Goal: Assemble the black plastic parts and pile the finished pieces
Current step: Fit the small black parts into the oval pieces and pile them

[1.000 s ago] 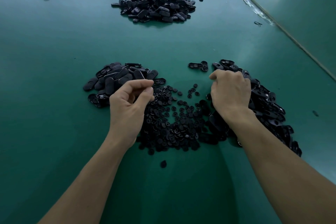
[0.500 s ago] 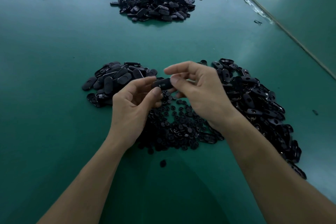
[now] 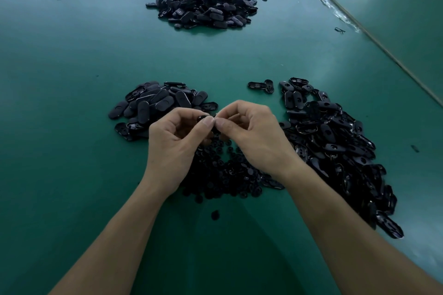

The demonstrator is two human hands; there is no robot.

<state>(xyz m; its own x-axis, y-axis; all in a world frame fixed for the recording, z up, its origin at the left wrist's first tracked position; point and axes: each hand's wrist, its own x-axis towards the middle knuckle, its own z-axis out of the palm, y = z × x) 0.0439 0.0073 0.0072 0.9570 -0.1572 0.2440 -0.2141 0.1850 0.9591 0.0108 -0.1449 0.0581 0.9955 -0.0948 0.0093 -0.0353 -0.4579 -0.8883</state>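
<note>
A wide green table carries a long heap of black oval plastic shells at right, a far pile of black plastic pieces, a left pile of smooth black oval covers and a near scatter of small black round buttons. Above the scatter, the left hand and right hand meet, thumbs touching, pinching a small black plastic part.

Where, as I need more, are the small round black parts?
Head view: the small round parts lie at centre, under the left hand and right hand, between the left oval-cover pile and the right pile.
</note>
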